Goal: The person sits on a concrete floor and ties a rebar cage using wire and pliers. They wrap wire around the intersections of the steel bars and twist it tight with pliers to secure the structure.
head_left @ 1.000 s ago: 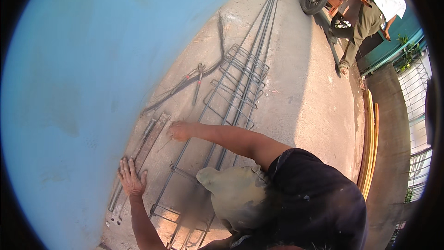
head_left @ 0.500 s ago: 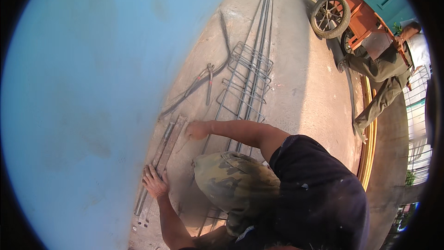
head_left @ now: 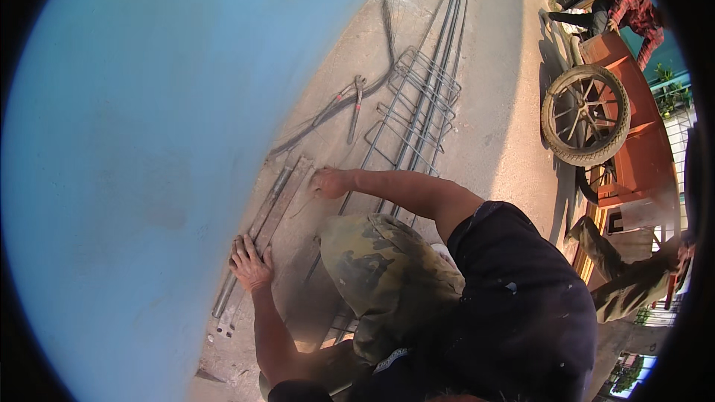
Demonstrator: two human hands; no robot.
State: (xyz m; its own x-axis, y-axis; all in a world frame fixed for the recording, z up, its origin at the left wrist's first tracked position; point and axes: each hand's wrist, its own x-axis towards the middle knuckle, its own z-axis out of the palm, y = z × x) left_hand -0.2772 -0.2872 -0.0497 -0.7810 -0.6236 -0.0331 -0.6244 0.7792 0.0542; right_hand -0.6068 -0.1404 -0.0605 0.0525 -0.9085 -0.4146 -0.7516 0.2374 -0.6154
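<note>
My left hand [head_left: 252, 262] lies with fingers spread across a round metal pipe [head_left: 272, 199] and the flat steel bar [head_left: 287, 199] alongside it, on the concrete ground. Closed near the bar's far end, my right hand [head_left: 328, 182] seems to pinch a thin wire [head_left: 301, 209]; its fingertips are partly hidden. Beyond it lie pincers [head_left: 357, 108] with red marks on the handles, next to a bundle of dark thin wire [head_left: 389, 37]. Long steel rebars [head_left: 447, 22] with bent rectangular stirrups [head_left: 428, 78] stretch away beside my right arm.
A blue surface [head_left: 149, 141] fills the left side. At right stands an orange cart [head_left: 639, 152] with a spoked wheel [head_left: 585, 114]. One person in a red plaid shirt [head_left: 634, 18] is at its far end; another person's legs [head_left: 633, 283] are at the near end.
The cart and both people have shifted nearer and to the right in the view. My view has tilted a little; both hands keep their places by the bar.
</note>
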